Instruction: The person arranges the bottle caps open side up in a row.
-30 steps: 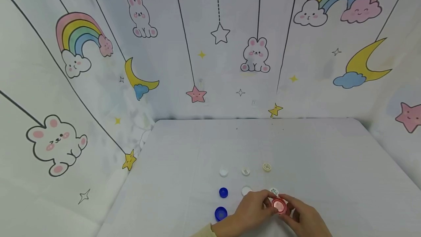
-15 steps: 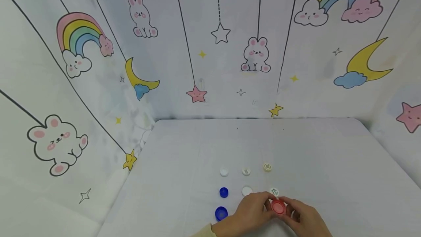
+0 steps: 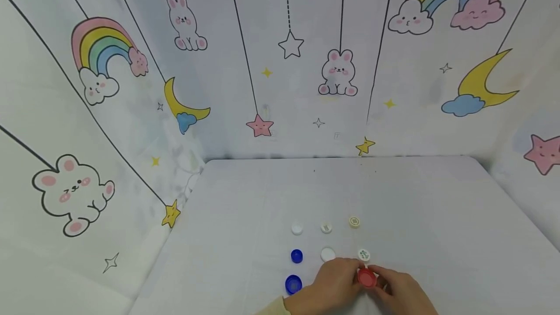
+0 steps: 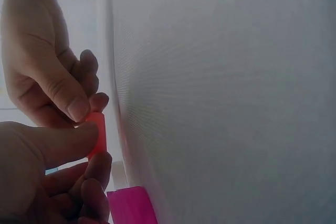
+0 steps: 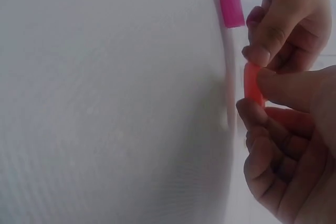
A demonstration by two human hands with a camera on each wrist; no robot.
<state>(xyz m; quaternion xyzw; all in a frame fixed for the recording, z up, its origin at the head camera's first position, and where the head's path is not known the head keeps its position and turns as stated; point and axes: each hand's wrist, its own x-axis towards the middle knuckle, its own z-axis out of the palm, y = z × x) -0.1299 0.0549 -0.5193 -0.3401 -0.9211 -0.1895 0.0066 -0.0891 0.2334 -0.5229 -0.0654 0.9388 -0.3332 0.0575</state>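
Observation:
Both hands hold one red bottle cap [image 3: 367,277] between them, low in the head view. My left hand [image 3: 334,281] pinches its left side with thumb and fingers, while my right hand [image 3: 404,288] grips the right side. From the left wrist, the red cap [image 4: 101,135] shows edge-on between the fingertips. The right wrist view has the same cap [image 5: 252,85] between both thumbs and fingers. Just beyond it lies a white cap with green print [image 3: 363,255]. A plain white cap [image 3: 327,254] is partly covered by my left hand.
Left of the hands sit a large blue cap [image 3: 293,285] and a smaller blue cap [image 3: 296,256]. Farther back is a row with a white cap [image 3: 297,229], a marked white cap [image 3: 326,228] and a cream cap [image 3: 354,221]. The white table [image 3: 245,193] meets patterned walls behind.
The red cap has tilted between the fingers and shifted slightly left and toward the person, both hands moving with it. More of the green-printed cap shows. The other caps stay in place.

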